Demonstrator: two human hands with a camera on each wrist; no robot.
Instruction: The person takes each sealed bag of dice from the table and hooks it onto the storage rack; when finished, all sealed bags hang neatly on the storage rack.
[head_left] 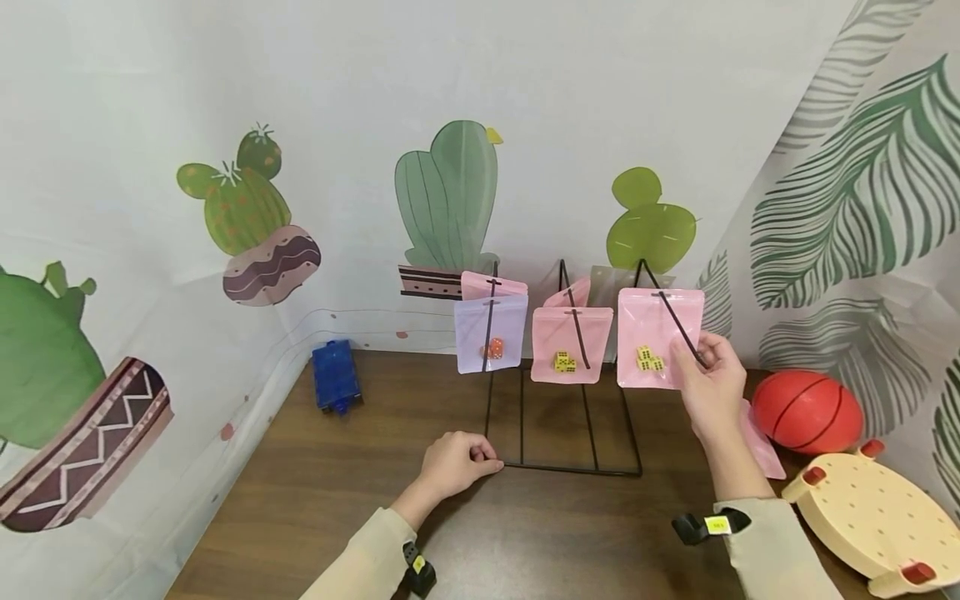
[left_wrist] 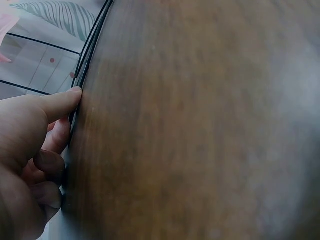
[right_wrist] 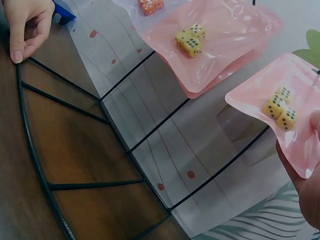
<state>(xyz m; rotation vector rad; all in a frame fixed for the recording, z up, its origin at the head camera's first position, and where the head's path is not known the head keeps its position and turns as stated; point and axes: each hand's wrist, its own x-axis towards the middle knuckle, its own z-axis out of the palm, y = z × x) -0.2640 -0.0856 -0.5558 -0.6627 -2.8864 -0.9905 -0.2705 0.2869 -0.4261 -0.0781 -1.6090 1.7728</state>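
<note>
A black wire display rack (head_left: pixel 570 471) stands on the table with three slanting prongs. My left hand (head_left: pixel 452 467) pinches the front left corner of its base between thumb and fingers. On the right prong, which passes through its top slot, hangs a pink zip bag (head_left: pixel 636 329) with yellow dice (head_left: pixel 648 360) inside. My right hand (head_left: pixel 712 392) grips that bag's right edge, the thumb in front and the fingers largely hidden behind. The middle prong carries pink bags, the front one (head_left: pixel 549 337) with yellow dice. A lavender bag (head_left: pixel 468 337) with orange dice hangs on the left prong, a pink bag behind it.
To the right lie another pink bag (head_left: pixel 763 446), a red ball (head_left: pixel 808 412) and a cream pegged board (head_left: pixel 877 512) with red-tipped feet. A blue object (head_left: pixel 336 375) sits at the back left of the wooden table. A cactus-printed cloth (head_left: pixel 555 108) backs the scene.
</note>
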